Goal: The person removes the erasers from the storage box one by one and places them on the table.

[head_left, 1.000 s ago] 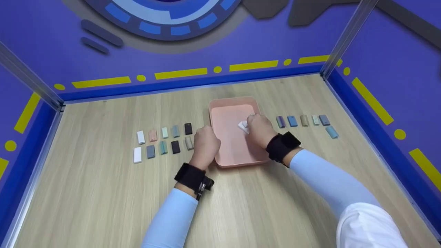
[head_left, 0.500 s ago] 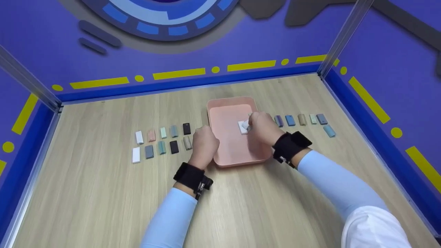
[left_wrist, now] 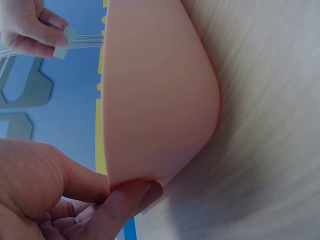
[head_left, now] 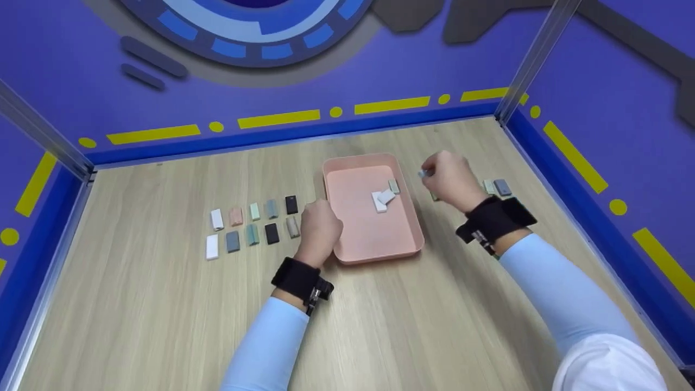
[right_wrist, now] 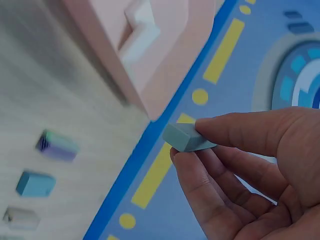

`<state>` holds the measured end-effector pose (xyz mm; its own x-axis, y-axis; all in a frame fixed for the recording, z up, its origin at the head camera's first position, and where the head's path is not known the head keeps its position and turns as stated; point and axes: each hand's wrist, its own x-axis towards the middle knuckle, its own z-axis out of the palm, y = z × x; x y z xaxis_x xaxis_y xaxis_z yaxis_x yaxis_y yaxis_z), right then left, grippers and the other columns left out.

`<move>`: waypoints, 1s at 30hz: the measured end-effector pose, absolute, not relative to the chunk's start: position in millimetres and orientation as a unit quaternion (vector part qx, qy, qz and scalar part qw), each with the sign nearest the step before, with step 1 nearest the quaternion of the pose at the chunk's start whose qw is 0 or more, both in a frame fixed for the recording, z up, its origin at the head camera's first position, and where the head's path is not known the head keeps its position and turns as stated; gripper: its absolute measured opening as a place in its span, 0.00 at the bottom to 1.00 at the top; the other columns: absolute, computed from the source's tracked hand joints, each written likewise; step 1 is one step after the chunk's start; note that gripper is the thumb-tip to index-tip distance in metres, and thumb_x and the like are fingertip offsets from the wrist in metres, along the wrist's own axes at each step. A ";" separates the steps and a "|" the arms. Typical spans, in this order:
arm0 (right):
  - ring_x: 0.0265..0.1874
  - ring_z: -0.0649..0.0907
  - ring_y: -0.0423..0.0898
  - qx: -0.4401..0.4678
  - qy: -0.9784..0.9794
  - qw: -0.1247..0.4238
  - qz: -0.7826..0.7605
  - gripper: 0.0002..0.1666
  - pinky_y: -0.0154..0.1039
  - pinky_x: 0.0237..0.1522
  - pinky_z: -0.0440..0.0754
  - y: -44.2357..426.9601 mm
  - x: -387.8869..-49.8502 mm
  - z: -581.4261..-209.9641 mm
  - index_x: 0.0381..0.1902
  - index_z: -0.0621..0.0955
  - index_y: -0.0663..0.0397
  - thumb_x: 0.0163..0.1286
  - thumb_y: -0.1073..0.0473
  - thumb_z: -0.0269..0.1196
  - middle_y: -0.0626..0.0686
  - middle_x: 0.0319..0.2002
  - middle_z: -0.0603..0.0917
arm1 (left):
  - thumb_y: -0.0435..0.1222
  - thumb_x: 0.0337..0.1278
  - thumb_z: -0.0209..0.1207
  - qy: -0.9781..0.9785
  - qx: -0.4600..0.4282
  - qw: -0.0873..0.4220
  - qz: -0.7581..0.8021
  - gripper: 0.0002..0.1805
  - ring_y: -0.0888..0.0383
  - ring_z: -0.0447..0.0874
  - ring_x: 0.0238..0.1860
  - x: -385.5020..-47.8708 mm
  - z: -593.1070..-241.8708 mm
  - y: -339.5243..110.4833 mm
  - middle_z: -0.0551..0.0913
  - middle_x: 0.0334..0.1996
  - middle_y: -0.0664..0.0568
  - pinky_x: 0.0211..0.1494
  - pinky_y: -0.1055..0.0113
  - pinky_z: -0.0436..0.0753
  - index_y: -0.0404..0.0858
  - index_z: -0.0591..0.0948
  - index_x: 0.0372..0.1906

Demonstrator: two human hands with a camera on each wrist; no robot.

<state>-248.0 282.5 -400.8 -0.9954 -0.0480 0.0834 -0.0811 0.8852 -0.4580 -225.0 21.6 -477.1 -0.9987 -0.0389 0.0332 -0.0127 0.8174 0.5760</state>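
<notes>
A shallow pink tray (head_left: pixel 373 236) lies on the wooden table. At its left side my left hand (head_left: pixel 320 231) pinches the wall between thumb and fingers, seen closely in the left wrist view. To the right of the tray, my right hand (head_left: pixel 455 182) holds a small pale blue-green block (right_wrist: pixel 181 138) between thumb and fingertips, above the table. Inside the tray, a whitish block (head_left: pixel 386 196) leans on a white block (head_left: pixel 378 203), and a pale green block (head_left: pixel 393 186) sits by the right wall.
Left of the tray, two rows of small blocks include a white one (head_left: pixel 212 247) and a black one (head_left: pixel 272 233). More blocks stand on the right, among them a grey one (head_left: pixel 503 187); my right hand hides some. Blue-purple panels (head_left: pixel 282 89) border the table.
My right hand has left the tray, moving right, and now holds a pale blue-green block. The whitish and pale green blocks in the tray are uncovered. My left hand stays at the tray's side.
</notes>
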 end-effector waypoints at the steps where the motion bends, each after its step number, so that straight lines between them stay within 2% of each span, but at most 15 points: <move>1: 0.33 0.84 0.51 0.029 -0.969 0.040 0.242 0.15 0.47 0.36 0.81 289.8 -248.0 -399.0 0.43 0.83 0.61 0.59 0.64 0.59 0.59 0.39 0.85 | 0.25 0.44 0.53 -0.953 0.013 0.022 -0.302 0.07 0.57 0.80 0.26 -225.0 -477.1 21.3 0.84 0.25 0.45 0.23 0.63 0.74 0.34 0.81 0.28; 3: 0.35 0.83 0.52 0.027 -0.967 0.050 0.249 0.15 0.49 0.39 0.80 305.3 -247.9 -398.1 0.44 0.83 0.63 0.59 0.65 0.58 0.61 0.40 0.85 | 0.26 0.44 0.53 -0.953 0.011 0.023 -0.303 0.08 0.57 0.79 0.26 -224.8 -477.2 21.1 0.84 0.25 0.45 0.23 0.63 0.74 0.34 0.81 0.29; 9: 0.29 0.84 0.53 0.001 -0.966 0.028 0.256 0.17 0.47 0.34 0.80 351.6 -246.0 -412.1 0.44 0.82 0.67 0.56 0.67 0.57 0.66 0.41 0.84 | 0.25 0.44 0.54 -0.953 0.012 0.029 -0.301 0.07 0.56 0.80 0.26 -224.3 -477.4 19.9 0.84 0.25 0.45 0.24 0.62 0.75 0.33 0.81 0.29; 15: 0.36 0.82 0.60 -0.028 -0.975 0.024 0.221 0.15 0.54 0.37 0.78 391.8 -241.8 -430.4 0.36 0.83 0.69 0.51 0.68 0.58 0.69 0.39 0.83 | 0.25 0.42 0.53 -0.951 0.008 0.029 -0.307 0.07 0.55 0.80 0.27 -224.2 -477.0 18.7 0.84 0.25 0.44 0.26 0.60 0.77 0.34 0.81 0.27; 18: 0.34 0.81 0.59 -0.039 -0.976 0.010 0.214 0.13 0.53 0.35 0.78 405.0 -240.8 -438.4 0.32 0.84 0.68 0.49 0.68 0.58 0.68 0.37 0.84 | 0.25 0.42 0.53 -0.951 0.013 0.028 -0.307 0.07 0.55 0.80 0.27 -224.8 -476.5 18.0 0.83 0.25 0.44 0.26 0.60 0.76 0.34 0.81 0.26; 23: 0.35 0.80 0.58 -0.068 -0.975 -0.011 0.210 0.12 0.48 0.33 0.78 416.9 -238.1 -446.8 0.31 0.84 0.67 0.49 0.67 0.58 0.67 0.39 0.83 | 0.25 0.44 0.53 -0.952 0.012 0.026 -0.306 0.06 0.55 0.80 0.26 -225.3 -475.0 17.7 0.83 0.24 0.44 0.23 0.63 0.74 0.34 0.80 0.26; 26: 0.28 0.77 0.52 -0.078 -0.975 -0.020 0.209 0.08 0.42 0.25 0.74 421.0 -237.0 -451.1 0.25 0.84 0.64 0.49 0.68 0.57 0.66 0.40 0.83 | 0.25 0.44 0.52 -0.952 0.009 0.021 -0.306 0.06 0.56 0.78 0.24 -224.9 -474.9 18.7 0.82 0.23 0.44 0.21 0.65 0.72 0.34 0.80 0.27; 28: 0.20 0.72 0.48 -0.082 -0.974 -0.028 0.207 0.07 0.38 0.19 0.68 423.5 -236.9 -454.1 0.16 0.81 0.61 0.48 0.68 0.57 0.64 0.35 0.83 | 0.25 0.43 0.52 -0.952 0.010 0.019 -0.304 0.06 0.57 0.78 0.24 -224.7 -475.2 19.5 0.82 0.23 0.45 0.20 0.65 0.71 0.34 0.80 0.27; 30: 0.15 0.68 0.44 -0.085 -0.974 -0.035 0.209 0.09 0.36 0.16 0.65 426.5 -236.8 -457.3 0.12 0.78 0.59 0.48 0.69 0.57 0.60 0.30 0.83 | 0.25 0.43 0.53 -0.953 0.010 0.017 -0.302 0.06 0.57 0.78 0.24 -224.5 -475.6 20.4 0.82 0.23 0.45 0.21 0.65 0.71 0.34 0.80 0.27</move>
